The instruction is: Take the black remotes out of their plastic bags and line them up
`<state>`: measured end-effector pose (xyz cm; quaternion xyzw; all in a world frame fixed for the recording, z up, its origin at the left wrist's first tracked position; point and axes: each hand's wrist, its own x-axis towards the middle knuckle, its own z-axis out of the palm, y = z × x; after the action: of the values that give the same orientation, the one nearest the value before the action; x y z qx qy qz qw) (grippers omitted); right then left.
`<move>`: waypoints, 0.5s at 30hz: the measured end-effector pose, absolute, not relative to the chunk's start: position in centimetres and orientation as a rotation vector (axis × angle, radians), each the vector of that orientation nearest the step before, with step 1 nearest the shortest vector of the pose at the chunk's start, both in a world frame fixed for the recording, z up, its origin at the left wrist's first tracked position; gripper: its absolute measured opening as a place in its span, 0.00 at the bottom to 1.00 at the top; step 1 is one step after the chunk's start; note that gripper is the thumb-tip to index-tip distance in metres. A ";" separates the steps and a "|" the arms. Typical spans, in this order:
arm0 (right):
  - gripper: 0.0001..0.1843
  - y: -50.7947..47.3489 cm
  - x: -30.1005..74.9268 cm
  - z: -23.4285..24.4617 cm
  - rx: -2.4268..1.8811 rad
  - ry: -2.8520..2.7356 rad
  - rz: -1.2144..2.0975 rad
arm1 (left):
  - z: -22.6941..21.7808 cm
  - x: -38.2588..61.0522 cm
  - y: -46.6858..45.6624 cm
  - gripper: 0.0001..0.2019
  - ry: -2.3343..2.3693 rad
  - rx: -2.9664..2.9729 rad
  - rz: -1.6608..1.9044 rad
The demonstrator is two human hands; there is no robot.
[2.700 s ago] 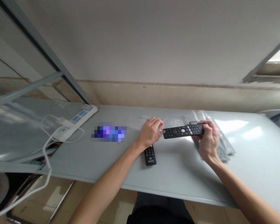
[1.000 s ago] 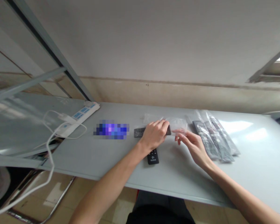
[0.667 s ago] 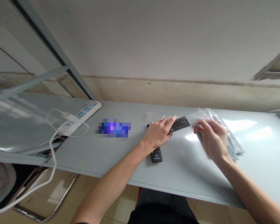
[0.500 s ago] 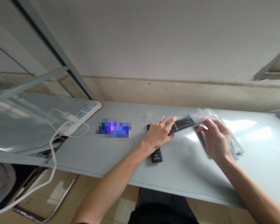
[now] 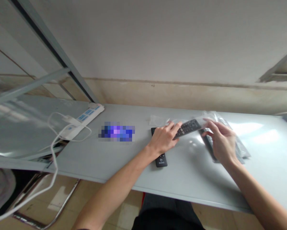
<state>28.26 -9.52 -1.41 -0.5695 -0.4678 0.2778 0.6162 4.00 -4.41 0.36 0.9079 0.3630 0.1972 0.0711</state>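
My left hand [image 5: 164, 138] is closed around the lower end of a black remote control [image 5: 189, 127], which points up and to the right above the table. Clear plastic bag film [image 5: 202, 122] shows at the far end of this remote, and my right hand [image 5: 222, 139] pinches it between thumb and fingers. A second black remote [image 5: 161, 160] lies on the table beneath my left hand, its middle hidden. Partly behind my right hand lie more remotes in clear plastic bags [image 5: 240, 150]; I cannot tell how many.
Clear plastic film [image 5: 157, 120] lies behind my left hand. A pixelated blue-purple object [image 5: 117, 131] rests on the grey table [image 5: 105, 159]. Further left are a white power strip [image 5: 86, 119] and a white cable [image 5: 54, 159]. A metal frame post [image 5: 54, 48] rises at the left.
My right fingers have shifted slightly left, closer to the remote's far end. The film there lies lower and flatter. My left hand keeps its grip, nearly still.
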 end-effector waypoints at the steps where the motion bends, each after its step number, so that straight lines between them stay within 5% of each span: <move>1: 0.16 -9.5 27.9 -1.3 -1.302 -1.050 0.660 | 0.4 4.0 -4.4 0.30 1.095 2.725 0.596; 15: 0.23 -9.8 25.6 -1.5 -1.183 -0.940 0.886 | 0.0 3.8 -4.0 0.30 1.151 2.616 0.630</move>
<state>25.60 -9.75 -1.47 -0.5189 -0.4121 0.3885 0.6404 3.79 -4.01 -0.01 0.8888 0.3908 0.2140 0.1072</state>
